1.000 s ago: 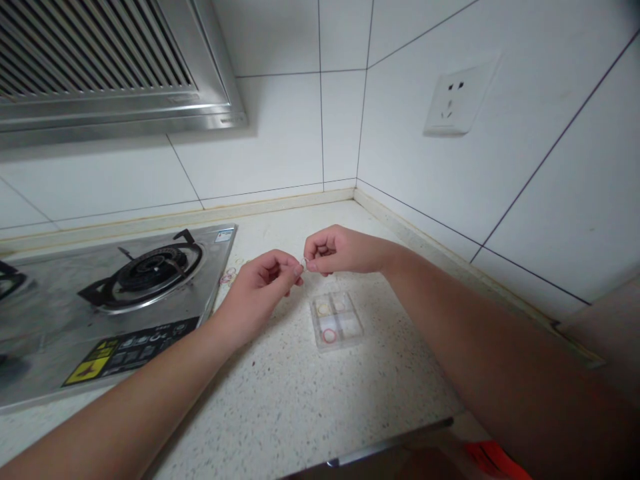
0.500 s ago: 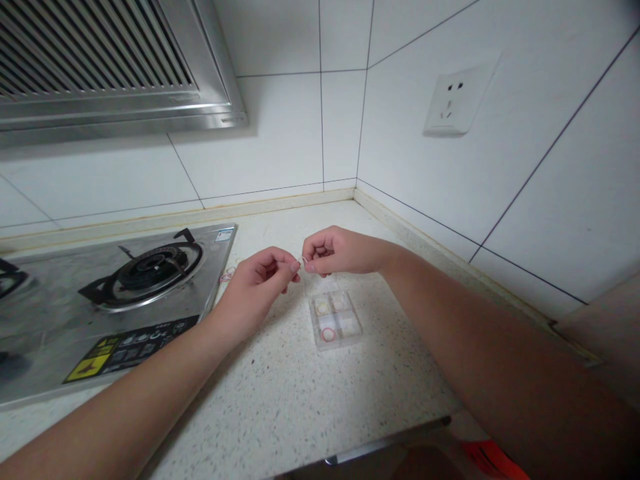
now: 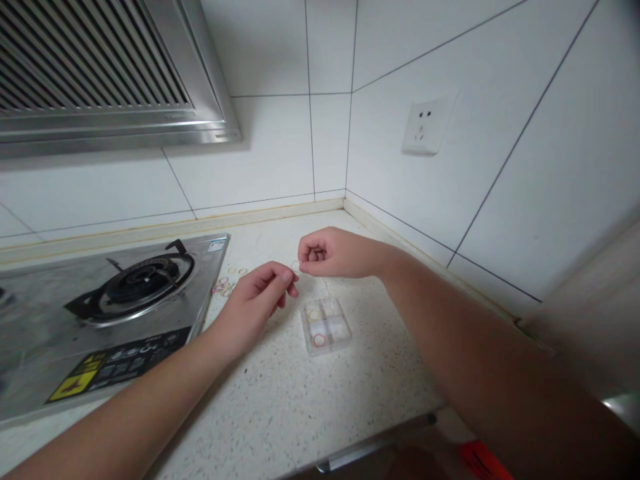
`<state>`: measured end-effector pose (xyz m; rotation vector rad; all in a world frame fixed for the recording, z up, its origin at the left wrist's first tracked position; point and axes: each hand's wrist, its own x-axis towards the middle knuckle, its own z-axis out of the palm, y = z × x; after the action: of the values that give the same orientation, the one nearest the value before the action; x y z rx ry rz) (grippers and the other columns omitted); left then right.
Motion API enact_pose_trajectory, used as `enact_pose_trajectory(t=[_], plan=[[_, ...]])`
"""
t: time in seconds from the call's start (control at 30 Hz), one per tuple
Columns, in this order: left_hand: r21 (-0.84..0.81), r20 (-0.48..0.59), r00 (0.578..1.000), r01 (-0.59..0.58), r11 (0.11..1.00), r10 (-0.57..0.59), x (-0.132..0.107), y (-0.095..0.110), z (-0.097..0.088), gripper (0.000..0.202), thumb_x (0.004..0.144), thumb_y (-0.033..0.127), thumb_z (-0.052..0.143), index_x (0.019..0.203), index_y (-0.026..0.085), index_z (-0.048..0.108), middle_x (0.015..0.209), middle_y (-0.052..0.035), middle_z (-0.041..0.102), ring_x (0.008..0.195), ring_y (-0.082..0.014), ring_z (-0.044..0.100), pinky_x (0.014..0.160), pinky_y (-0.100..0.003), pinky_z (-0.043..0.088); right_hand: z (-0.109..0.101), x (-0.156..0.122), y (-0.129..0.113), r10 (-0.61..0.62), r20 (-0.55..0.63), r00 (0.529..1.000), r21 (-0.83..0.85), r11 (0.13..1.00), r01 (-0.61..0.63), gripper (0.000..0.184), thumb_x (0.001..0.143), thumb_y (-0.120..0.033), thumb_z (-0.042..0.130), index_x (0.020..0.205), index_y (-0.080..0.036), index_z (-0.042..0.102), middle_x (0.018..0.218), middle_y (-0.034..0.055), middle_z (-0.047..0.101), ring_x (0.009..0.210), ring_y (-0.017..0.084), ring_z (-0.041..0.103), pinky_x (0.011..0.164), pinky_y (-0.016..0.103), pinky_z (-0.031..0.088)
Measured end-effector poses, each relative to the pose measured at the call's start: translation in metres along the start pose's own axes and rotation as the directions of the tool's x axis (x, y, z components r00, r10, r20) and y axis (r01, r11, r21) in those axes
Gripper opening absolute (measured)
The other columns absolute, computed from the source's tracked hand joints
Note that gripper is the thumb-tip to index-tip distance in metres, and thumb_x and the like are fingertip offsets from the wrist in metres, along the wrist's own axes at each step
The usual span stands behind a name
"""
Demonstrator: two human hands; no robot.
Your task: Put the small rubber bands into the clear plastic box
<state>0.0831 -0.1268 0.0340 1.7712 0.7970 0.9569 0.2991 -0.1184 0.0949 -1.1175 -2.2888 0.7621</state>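
Observation:
My left hand and my right hand meet above the speckled countertop, both pinched on a small pale ring between their fingertips. Just below them lies a small clear plastic box with several compartments; one holds a red ring, another a yellowish ring. Several more small coloured rings lie loose on the counter by the edge of the stove, to the left of my left hand.
A steel gas stove with a black burner fills the left. A range hood hangs above it. White tiled walls meet in a corner behind, with a wall socket on the right. The counter's front edge runs below.
The view has shifted, so everything sits a little lower and to the left. My hands stay pinched together on the ring, the left one slightly lower than before.

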Motion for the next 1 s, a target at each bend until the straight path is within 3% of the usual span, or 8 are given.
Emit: enact_pose_trajectory(t=[0.17,0.37,0.6,0.73,0.87,0.93,1.0], plan=[[0.055,0.012,1.0,-0.025,0.998,0.025,-0.002,0.001,0.001,0.035,0.098,0.049,0.053,0.087,0.017,0.061,0.078,-0.0008,0.062,0.062,-0.0098,0.048,0.054,-0.023,0.035,-0.007,-0.019,-0.003,-0.031,-0.057,0.998,-0.134,0.991,0.023,0.022,0.084,-0.034,0.058,0.084,-0.012,0.061,0.069,-0.0011,0.056,0.061,0.001,0.042,0.059,0.017,0.031],[0.09,0.042,0.999,-0.018,0.996,0.014,-0.002,0.005,0.006,0.032,0.099,0.045,0.052,0.089,0.017,0.062,0.08,-0.0009,0.063,0.066,-0.0101,0.051,0.057,-0.023,0.037,0.002,-0.033,0.034,0.003,-0.347,0.938,0.107,0.994,0.036,0.031,0.086,-0.043,0.06,0.087,-0.012,0.057,0.066,-0.0029,0.05,0.058,0.001,0.041,0.054,0.015,0.032],[0.156,-0.005,1.0,0.009,0.988,-0.008,0.002,0.011,0.011,0.031,0.097,0.046,0.054,0.092,0.017,0.063,0.082,-0.002,0.065,0.068,-0.011,0.051,0.055,-0.023,0.037,0.006,-0.037,0.039,-0.055,-0.402,0.914,0.057,0.995,0.085,0.03,0.085,-0.042,0.062,0.085,-0.012,0.058,0.063,-0.004,0.047,0.054,0.0,0.037,0.051,0.015,0.029],[0.068,-0.08,0.982,0.174,0.982,-0.169,0.008,0.029,0.016,0.035,0.095,0.049,0.051,0.095,0.016,0.064,0.086,-0.0044,0.066,0.065,-0.0123,0.051,0.05,-0.023,0.034,0.007,-0.037,0.044,-0.076,-0.434,0.897,0.002,0.996,0.085,0.031,0.087,-0.044,0.059,0.085,-0.013,0.058,0.061,-0.0043,0.047,0.053,0.0,0.036,0.051,0.014,0.03],[-0.02,-0.012,0.948,0.318,0.948,-0.318,0.012,0.049,0.018,0.039,0.093,0.052,0.049,0.098,0.016,0.065,0.09,-0.0059,0.068,0.064,-0.0142,0.053,0.048,-0.023,0.035,0.009,-0.036,0.048,-0.073,-0.44,0.895,-0.009,0.997,0.077,0.031,0.087,-0.045,0.059,0.084,-0.014,0.058,0.059,-0.0048,0.046,0.052,0.0,0.036,0.05,0.013,0.029],[0.047,-0.001,0.961,0.276,0.96,-0.277,0.012,0.05,0.018,0.04,0.093,0.053,0.049,0.098,0.017,0.066,0.09,-0.0057,0.068,0.066,-0.0153,0.054,0.049,-0.024,0.035,0.01,-0.036,0.047,-0.073,-0.423,0.903,-0.015,0.997,0.073,0.031,0.087,-0.044,0.059,0.086,-0.014,0.059,0.06,-0.0045,0.047,0.052,0.0,0.037,0.05,0.013,0.029],[0.169,-0.034,0.988,0.156,0.973,-0.153,0.009,0.042,0.016,0.038,0.095,0.051,0.048,0.093,0.018,0.066,0.086,-0.004,0.067,0.067,-0.0153,0.054,0.053,-0.025,0.037,0.012,-0.037,0.046,-0.069,-0.406,0.911,-0.015,0.998,0.069,0.031,0.087,-0.044,0.059,0.086,-0.013,0.06,0.061,-0.0041,0.048,0.053,0.0,0.037,0.051,0.014,0.03]])
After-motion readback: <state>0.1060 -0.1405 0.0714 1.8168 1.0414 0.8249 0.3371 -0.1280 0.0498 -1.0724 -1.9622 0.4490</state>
